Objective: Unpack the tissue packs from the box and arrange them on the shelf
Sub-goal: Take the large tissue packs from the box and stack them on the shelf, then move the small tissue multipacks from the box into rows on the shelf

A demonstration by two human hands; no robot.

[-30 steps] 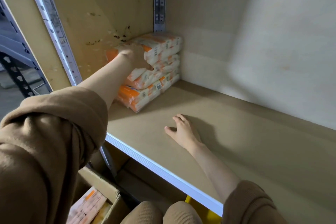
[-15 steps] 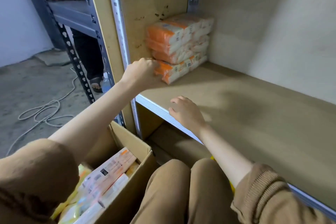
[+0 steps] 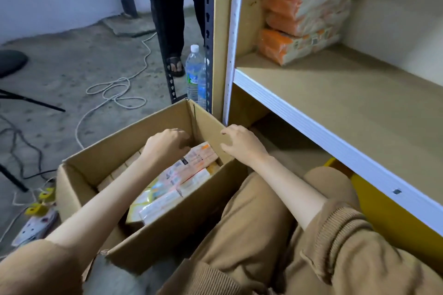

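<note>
The left hand (image 3: 165, 145) was curled loosely over orange-and-white tissue packs (image 3: 175, 182) in the brown cardboard box (image 3: 115, 151); the right hand (image 3: 242, 143) was spread open, holding nothing, just right of them. Pack labels were unreadable.

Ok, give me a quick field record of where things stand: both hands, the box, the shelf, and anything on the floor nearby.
left hand: inside the box, on the top tissue pack, grip not clear
right hand: at the box's right wall, fingers curled, holding nothing
box: open on the floor, packs still inside
shelf: one stack of orange packs in the back left corner
floor: water bottle by the shelf post, white cable looped to the left
</note>
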